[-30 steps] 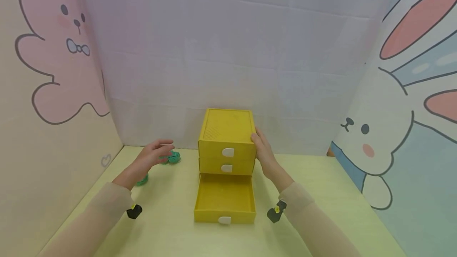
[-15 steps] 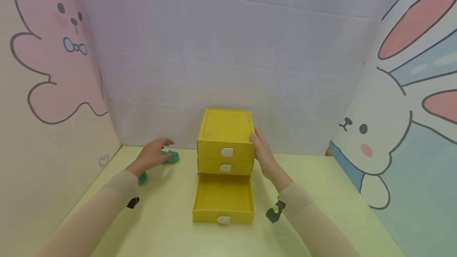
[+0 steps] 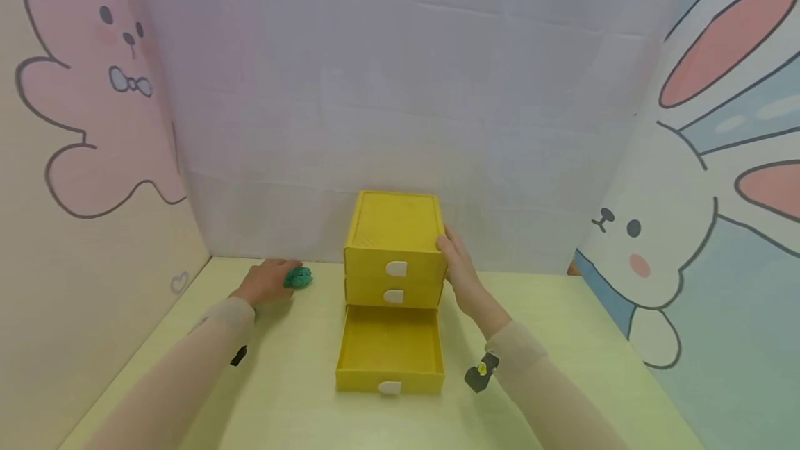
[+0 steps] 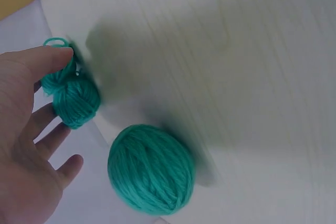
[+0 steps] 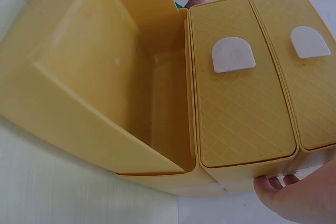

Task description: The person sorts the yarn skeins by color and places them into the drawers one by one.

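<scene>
My left hand (image 3: 265, 283) is at the far left of the table, thumb and fingers around a teal clump of yarn (image 3: 298, 277). In the left wrist view the clump is two small wound balls of yarn (image 4: 76, 101), the thumb over one side and the fingers behind. A larger teal yarn ball (image 4: 151, 169) lies beside the hand. My right hand (image 3: 464, 276) rests against the right side of a yellow drawer unit (image 3: 396, 224), thumb at its top edge. Its bottom drawer (image 3: 390, 342) is pulled out and holds nothing; the two upper drawers (image 5: 241, 103) are in, with white tabs.
The pale table (image 3: 544, 367) ends at a white cloth backdrop (image 3: 412, 89). Side panels carry a pink bear (image 3: 119, 123) on the left and a white rabbit (image 3: 675, 262) on the right. The pulled-out drawer juts toward the front edge.
My left hand has lowered and reached forward onto the far teal yarn, its fingers closing in around it. The right hand and the drawer unit stay as they were.
</scene>
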A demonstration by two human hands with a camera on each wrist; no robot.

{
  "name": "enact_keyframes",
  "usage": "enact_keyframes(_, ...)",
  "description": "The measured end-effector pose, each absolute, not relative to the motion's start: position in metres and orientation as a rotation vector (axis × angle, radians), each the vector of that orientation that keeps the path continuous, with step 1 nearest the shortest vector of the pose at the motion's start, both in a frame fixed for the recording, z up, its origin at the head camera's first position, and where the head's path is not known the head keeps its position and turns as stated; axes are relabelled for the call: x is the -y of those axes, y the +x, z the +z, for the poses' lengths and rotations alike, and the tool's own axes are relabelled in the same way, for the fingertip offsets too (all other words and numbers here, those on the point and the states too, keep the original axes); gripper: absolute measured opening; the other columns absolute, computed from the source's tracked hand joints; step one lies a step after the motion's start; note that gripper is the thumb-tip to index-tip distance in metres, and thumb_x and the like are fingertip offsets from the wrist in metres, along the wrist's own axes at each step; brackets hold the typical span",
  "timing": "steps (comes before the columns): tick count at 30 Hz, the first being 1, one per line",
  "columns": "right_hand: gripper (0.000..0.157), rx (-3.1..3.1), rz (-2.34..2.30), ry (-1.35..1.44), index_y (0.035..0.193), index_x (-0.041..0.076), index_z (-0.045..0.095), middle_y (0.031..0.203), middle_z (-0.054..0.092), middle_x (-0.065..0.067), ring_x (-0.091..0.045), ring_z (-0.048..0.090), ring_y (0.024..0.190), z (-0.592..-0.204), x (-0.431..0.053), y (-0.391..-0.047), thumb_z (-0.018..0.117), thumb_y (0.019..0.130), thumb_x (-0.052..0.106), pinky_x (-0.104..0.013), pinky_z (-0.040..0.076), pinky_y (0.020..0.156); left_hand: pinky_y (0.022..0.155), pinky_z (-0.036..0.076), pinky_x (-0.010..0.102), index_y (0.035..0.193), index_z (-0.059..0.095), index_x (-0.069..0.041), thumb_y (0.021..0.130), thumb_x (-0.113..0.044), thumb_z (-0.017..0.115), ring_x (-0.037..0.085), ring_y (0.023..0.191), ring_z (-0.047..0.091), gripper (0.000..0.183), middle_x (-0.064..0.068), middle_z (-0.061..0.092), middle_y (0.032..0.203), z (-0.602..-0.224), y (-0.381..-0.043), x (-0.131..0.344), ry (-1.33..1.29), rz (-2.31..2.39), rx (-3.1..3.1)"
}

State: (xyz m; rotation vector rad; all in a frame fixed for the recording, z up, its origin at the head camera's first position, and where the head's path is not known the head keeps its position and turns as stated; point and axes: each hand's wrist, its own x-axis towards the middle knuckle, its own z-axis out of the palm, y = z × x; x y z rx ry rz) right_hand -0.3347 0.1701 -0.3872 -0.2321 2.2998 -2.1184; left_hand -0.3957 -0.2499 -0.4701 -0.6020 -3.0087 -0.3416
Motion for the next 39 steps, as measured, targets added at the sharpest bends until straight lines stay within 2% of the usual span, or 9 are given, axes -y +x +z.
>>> enact_keyframes(5, 0.069, -2.302, -2.109, -0.245, 0.173, 0.022, 0.015, 0.178, 0.016, -0.006, -0.034, 0.023, 0.161, -0.388, -0.170, -0.336, 0.039, 0.114, 0.049, -0.064, 0.023, 0.127, 0.094, 0.051, 0.070, 0.138, 0.067, -0.007, 0.088, -0.012, 0.079, 0.049, 0.119, 0.059, 0.051, 0.024, 0.068, 0.128, -0.477, -0.394, 0.251, -0.628, -0.301, 2.953)
enact_keyframes(8, 0.069, -2.303, -2.108, -0.245, 0.172, 0.024, 0.016, 0.177, 0.017, -0.006, -0.034, 0.023, 0.161, -0.389, -0.171, -0.337, 0.039, 0.114, 0.050, -0.064, 0.024, 0.127, 0.096, 0.052, 0.065, 0.131, 0.070, -0.006, 0.090, -0.009, 0.080, 0.045, 0.113, 0.061, 0.043, 0.021, 0.069, 0.120, -0.475, -0.392, 0.249, -0.634, -0.372, 2.967)
enact_keyframes(13, 0.068, -2.303, -2.113, -0.233, 0.172, 0.024, 0.017, 0.177, 0.018, -0.005, -0.034, 0.025, 0.160, -0.389, -0.171, -0.337, 0.039, 0.113, 0.049, -0.065, 0.025, 0.127, 0.104, 0.051, 0.063, 0.129, 0.068, -0.004, 0.094, -0.012, 0.081, 0.046, 0.119, 0.064, 0.038, 0.022, 0.069, 0.126, -0.476, -0.392, 0.244, -0.612, -0.519, 3.055)
enact_keyframes(16, 0.067, -2.302, -2.112, -0.229, 0.172, 0.025, 0.017, 0.177, 0.018, -0.005, -0.034, 0.026, 0.159, -0.390, -0.171, -0.337, 0.039, 0.113, 0.049, -0.064, 0.025, 0.127, 0.104, 0.052, 0.062, 0.127, 0.068, -0.005, 0.094, -0.011, 0.080, 0.045, 0.120, 0.065, 0.036, 0.022, 0.071, 0.126, -0.476, -0.390, 0.240, -0.622, -0.516, 3.086)
enact_keyframes(23, 0.067, -2.311, -2.104, -0.239, 0.172, 0.025, 0.017, 0.177, 0.017, -0.004, -0.033, 0.023, 0.161, -0.389, -0.170, -0.336, 0.039, 0.113, 0.050, -0.065, 0.025, 0.127, 0.094, 0.056, 0.055, 0.120, 0.068, -0.011, 0.093, -0.012, 0.082, 0.031, 0.103, 0.067, 0.030, 0.013, 0.073, 0.112, -0.475, -0.385, 0.237, -0.735, -0.471, 3.054)
enact_keyframes(27, 0.068, -2.307, -2.109, -0.256, 0.172, 0.025, 0.017, 0.177, 0.017, -0.005, -0.034, 0.023, 0.161, -0.390, -0.171, -0.337, 0.039, 0.113, 0.050, -0.065, 0.024, 0.127, 0.090, 0.057, 0.054, 0.118, 0.068, -0.013, 0.093, -0.014, 0.082, 0.028, 0.098, 0.067, 0.029, 0.010, 0.072, 0.108, -0.468, -0.377, 0.238, -0.780, -0.491, 3.020)
enact_keyframes(35, 0.068, -2.312, -2.108, -0.265, 0.172, 0.025, 0.016, 0.177, 0.016, -0.004, -0.033, 0.022, 0.161, -0.390, -0.172, -0.336, 0.039, 0.114, 0.050, -0.065, 0.024, 0.127, 0.089, 0.059, 0.051, 0.120, 0.069, -0.018, 0.094, -0.017, 0.082, 0.024, 0.100, 0.068, 0.029, 0.006, 0.074, 0.112, -0.448, -0.352, 0.235, -0.843, -0.589, 2.970)
enact_keyframes(39, 0.068, -2.316, -2.110, -0.258, 0.172, 0.025, 0.016, 0.177, 0.017, -0.004, -0.034, 0.023, 0.161, -0.388, -0.171, -0.335, 0.039, 0.114, 0.050, -0.065, 0.025, 0.126, 0.084, 0.059, 0.042, 0.120, 0.068, -0.021, 0.095, -0.018, 0.082, 0.017, 0.094, 0.066, 0.028, 0.002, 0.074, 0.110, -0.433, -0.336, 0.223, -0.891, -0.642, 2.966)
